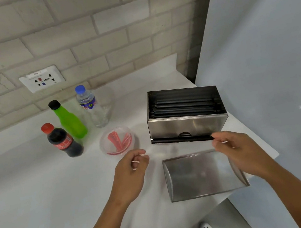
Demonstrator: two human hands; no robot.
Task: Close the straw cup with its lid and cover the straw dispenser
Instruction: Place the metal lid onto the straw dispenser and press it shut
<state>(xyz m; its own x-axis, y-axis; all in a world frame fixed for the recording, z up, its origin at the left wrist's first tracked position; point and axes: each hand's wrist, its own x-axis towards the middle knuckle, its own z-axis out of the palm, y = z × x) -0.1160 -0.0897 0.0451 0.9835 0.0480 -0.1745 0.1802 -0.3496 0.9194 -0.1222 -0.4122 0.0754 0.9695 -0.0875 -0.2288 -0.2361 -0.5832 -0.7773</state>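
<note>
A clear plastic straw cup (117,140) with several red straws stands uncovered on the white counter. To its right is the steel straw dispenser (188,125), its top uncovered and full of black straws. The dispenser's steel cover (202,175) lies upside down on the counter in front of it. My left hand (131,170) hovers just below the cup, fingers pinched. My right hand (234,151) is over the cover's right end, fingertips by the dispenser's front slot. A thin pale sliver shows in each pinch; I cannot tell what it is.
A cola bottle (63,141), a green bottle (69,121) and a water bottle (92,108) stand left of the cup, with a clear plastic item (108,101) behind the water bottle. The counter's edge (257,179) runs close to the right of the cover. A brick wall with a socket (42,79) lies behind.
</note>
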